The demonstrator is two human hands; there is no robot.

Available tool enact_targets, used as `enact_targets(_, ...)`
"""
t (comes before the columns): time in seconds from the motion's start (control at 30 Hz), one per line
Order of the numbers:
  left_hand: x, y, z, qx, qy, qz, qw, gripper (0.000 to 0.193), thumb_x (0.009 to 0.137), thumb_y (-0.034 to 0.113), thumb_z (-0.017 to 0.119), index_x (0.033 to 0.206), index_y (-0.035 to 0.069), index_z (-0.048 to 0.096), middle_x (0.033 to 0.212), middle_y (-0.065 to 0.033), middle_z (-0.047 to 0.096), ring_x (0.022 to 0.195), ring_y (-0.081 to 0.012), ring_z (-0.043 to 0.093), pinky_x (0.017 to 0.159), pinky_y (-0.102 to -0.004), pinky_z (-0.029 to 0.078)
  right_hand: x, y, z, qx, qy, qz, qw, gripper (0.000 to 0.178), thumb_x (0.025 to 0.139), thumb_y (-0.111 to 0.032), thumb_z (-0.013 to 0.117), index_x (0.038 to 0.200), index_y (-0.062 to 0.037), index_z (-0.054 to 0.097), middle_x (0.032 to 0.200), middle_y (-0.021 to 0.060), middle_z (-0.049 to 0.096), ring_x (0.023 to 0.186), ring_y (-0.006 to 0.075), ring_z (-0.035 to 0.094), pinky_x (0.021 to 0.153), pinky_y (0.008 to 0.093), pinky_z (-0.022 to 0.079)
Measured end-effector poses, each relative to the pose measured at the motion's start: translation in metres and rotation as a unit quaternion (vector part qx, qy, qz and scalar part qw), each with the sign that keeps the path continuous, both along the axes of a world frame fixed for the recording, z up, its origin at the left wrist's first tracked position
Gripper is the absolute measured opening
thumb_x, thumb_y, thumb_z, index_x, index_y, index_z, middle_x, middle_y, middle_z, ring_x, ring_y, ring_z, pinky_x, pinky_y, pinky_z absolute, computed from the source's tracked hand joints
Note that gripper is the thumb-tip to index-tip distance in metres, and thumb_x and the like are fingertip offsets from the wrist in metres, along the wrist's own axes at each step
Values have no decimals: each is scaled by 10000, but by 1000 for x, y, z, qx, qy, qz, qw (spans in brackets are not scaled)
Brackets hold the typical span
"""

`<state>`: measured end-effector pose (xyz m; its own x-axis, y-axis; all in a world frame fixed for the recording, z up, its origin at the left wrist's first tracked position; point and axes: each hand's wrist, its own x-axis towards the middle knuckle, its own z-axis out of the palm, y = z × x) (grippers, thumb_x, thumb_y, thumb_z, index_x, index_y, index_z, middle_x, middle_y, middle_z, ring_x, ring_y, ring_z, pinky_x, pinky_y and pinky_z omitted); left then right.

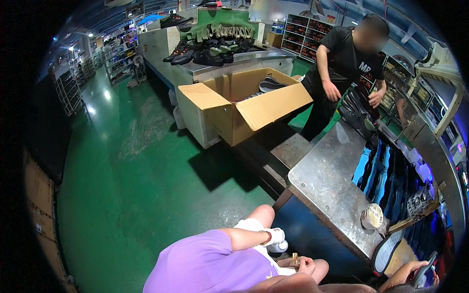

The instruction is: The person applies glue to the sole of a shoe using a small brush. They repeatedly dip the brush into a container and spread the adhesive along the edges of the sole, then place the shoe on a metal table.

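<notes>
My left hand point(276, 236), in a white glove with a red band at the wrist, rests over my lap. Its fingers look curled beside a rounded white object point(279, 246); what they hold cannot be made out. By my other knee my bare right hand point(306, 265) is closed, with a small tan piece point(295, 257) at its fingers. At the lower right edge, another hand point(413, 268), apparently a co-worker's, grips a dark shoe part point(424, 274). Near it a grey-white shoe sole point(387, 253) with a black rim leans against the bench.
A metal bench point(326, 171) carries a white tub point(373, 216). Blue and black strips point(375, 168) lie along it. Beyond, a co-worker point(348, 58) reaches toward black shoes point(358, 115). An open cardboard box point(222, 119) holds soles; more shoes point(210, 53) sit on a machine.
</notes>
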<state>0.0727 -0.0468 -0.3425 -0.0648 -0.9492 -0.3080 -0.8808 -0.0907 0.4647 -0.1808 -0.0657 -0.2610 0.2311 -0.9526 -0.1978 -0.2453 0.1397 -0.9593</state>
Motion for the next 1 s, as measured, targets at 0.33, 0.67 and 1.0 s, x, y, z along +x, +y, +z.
enact_targets(0.33,5,16,24,86,216,173,957,191,799,210,587,837,91,732,730,-90,682,662,-205,621,649,-386,500,5,9,12,-3,50,-2,999,177,848,-111,766,847,46,684,722,62,674,636,105,607,577,259,504)
enact_targets(0.67,15,3,27,183,373,174,893,163,912,219,556,829,115,650,709,-51,583,619,-204,566,630,-438,550,8,-3,-30,49,9,13,999,304,870,-316,790,852,-19,730,797,62,726,709,120,662,636,280,532)
enact_targets(1.0,3,2,11,240,391,279,843,249,991,214,508,1142,34,592,1052,-161,642,800,-267,626,695,-419,586,1,12,34,-54,231,24,971,284,809,-325,767,810,-42,740,827,142,734,813,306,717,741,421,548)
